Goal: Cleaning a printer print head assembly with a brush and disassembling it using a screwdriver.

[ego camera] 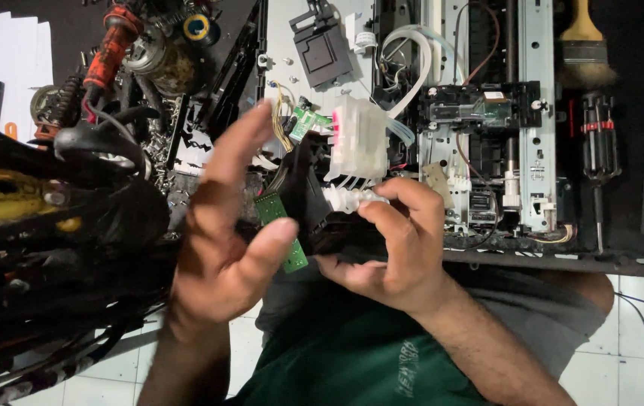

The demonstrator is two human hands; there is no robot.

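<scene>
Right hand (397, 240) pinches the black plastic printer part with white ribbed tubes (341, 201), held just under the translucent white ink-tank block (358, 139). Left hand (224, 225) hovers open, fingers spread (slightly blurred), beside a small green circuit board (280, 229). Behind sits the opened metal printer chassis (536, 113).

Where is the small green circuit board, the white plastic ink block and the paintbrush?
small green circuit board (283, 234): head view, middle of the board, by the left thumb.
white plastic ink block (359, 139): head view, its front face.
wooden-handled paintbrush (583, 62): head view, its metal band.
</scene>
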